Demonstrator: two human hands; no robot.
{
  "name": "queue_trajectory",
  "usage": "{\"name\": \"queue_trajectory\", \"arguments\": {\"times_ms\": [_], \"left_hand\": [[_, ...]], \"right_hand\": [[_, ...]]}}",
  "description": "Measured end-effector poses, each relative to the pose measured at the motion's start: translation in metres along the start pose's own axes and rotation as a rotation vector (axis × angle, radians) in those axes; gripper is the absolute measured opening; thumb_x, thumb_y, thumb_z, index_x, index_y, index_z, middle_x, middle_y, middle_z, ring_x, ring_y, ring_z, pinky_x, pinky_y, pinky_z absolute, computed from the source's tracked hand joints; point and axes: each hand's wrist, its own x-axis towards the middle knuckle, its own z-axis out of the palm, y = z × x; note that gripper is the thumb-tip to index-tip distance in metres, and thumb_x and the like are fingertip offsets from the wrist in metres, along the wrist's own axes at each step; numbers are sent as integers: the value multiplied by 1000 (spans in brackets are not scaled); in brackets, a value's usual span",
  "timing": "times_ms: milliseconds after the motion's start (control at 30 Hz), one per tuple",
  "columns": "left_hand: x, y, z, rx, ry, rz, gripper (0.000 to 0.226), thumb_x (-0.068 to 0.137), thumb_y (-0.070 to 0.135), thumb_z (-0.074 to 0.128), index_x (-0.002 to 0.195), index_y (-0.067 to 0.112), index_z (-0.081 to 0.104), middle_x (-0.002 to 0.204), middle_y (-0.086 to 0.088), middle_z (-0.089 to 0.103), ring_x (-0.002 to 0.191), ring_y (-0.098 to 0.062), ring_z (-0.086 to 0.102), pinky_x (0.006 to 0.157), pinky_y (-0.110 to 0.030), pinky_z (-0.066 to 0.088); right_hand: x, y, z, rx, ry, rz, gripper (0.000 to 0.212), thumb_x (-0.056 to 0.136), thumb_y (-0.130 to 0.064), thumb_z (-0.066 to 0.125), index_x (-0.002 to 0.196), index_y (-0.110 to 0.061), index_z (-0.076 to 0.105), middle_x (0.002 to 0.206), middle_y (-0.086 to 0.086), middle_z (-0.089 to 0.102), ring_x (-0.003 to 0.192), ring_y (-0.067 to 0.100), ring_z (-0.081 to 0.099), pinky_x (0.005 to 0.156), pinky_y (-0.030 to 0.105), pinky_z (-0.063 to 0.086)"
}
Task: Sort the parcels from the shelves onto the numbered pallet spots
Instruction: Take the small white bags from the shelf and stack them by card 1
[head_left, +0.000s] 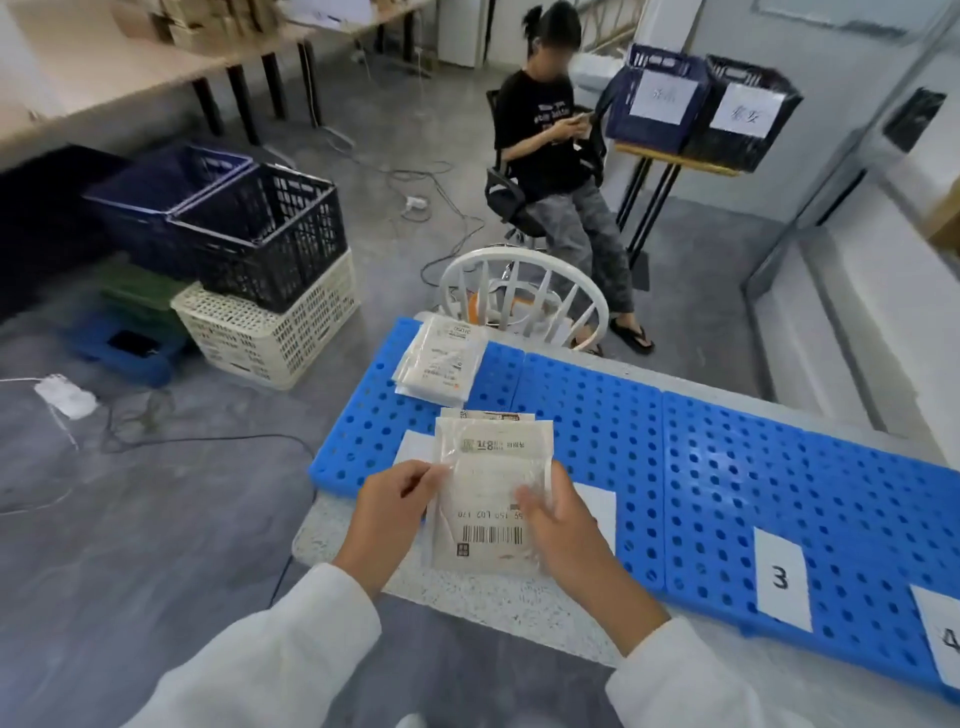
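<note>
I hold a flat white parcel (485, 499) with a barcode label over the near left end of the blue perforated pallet (727, 467). My left hand (392, 512) pinches its left edge and my right hand (563, 525) grips its right side. Another parcel lies partly hidden under it. A small stack of white parcels (441, 364) rests at the pallet's far left corner. White cards marked 3 (782, 579) and 4 (945, 634) lie on the pallet to the right. A further white card (597, 512) is partly covered by my right hand.
Stacked plastic crates (260, 270) stand on the floor to the left, with cables trailing around them. A white chair (524, 296) is behind the pallet. A person (561, 156) sits further back beside two labelled crates (701, 109) on a stand.
</note>
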Motion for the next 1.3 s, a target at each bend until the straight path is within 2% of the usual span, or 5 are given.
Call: {"name": "queue_trajectory", "arguments": {"times_ms": [267,533,700,1100,1300], "left_hand": [[51,10,-9,4,24,-14,24,96,25,57,81,11,71,79,-2,72,74,-16,68,64,-18,54],[118,34,0,22,29,-52,20,93,31,61,86,17,73,84,0,75,81,-17,71,80,-36,59],[160,35,5,92,3,-23,38,89,43,60,90,6,66,91,-15,68,76,-23,63,84,-50,52],[294,15,-14,126,-36,-49,16,95,24,59,89,13,69,83,0,71,73,-14,65,60,-12,48],[344,-11,-22,137,-80,-102,12,93,24,62,94,14,69,87,0,72,84,-20,68,79,-33,58]], "right_hand": [[64,-8,6,55,69,18,24,104,-27,38,116,-26,59,110,-2,67,104,12,63,87,25,51],[140,-15,-13,174,109,47,16,97,-28,56,96,-13,62,94,5,72,88,20,69,75,32,57],[190,-14,-14,150,117,73,17,98,-30,54,100,-15,61,98,6,70,91,22,68,83,41,57],[306,-34,31,33,153,172,31,95,-20,58,121,-17,42,106,-8,55,93,6,58,64,16,46],[354,-23,54,-74,173,274,43,93,-17,60,130,-13,36,115,-2,53,107,17,57,62,17,43]]}}
